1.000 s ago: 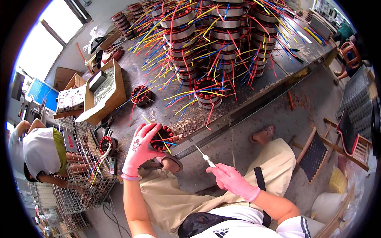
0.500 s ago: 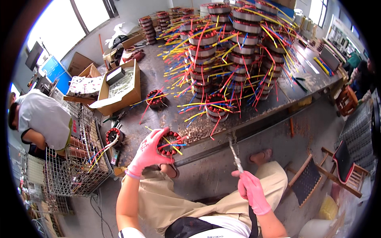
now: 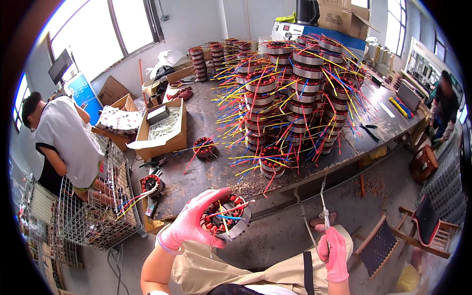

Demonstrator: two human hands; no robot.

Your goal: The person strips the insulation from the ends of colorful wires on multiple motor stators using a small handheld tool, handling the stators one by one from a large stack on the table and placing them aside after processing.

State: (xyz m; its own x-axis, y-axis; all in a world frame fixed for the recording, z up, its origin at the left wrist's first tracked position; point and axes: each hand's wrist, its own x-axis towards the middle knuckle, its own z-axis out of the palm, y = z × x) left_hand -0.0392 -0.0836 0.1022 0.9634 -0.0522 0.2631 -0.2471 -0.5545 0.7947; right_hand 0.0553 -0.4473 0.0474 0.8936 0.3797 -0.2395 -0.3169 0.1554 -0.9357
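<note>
At table point(image 3: 204, 174), left hand point(image 3: 197, 217) grips stator point(image 3: 231, 215), hiding part; right hand point(image 3: 334, 248) holds thin tool point(image 3: 325, 214).

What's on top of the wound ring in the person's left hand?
Red, yellow and blue wires cross the face of the wound ring, above red windings. The gloved left hand hides its left edge; whatever is underneath cannot be seen.

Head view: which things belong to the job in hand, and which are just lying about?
Belonging:
wound ring, in the left hand
thin tool, in the right hand
probably the stacked rings

Apparently lying about:
black kettle
cardboard box
red-edged cushion
</note>
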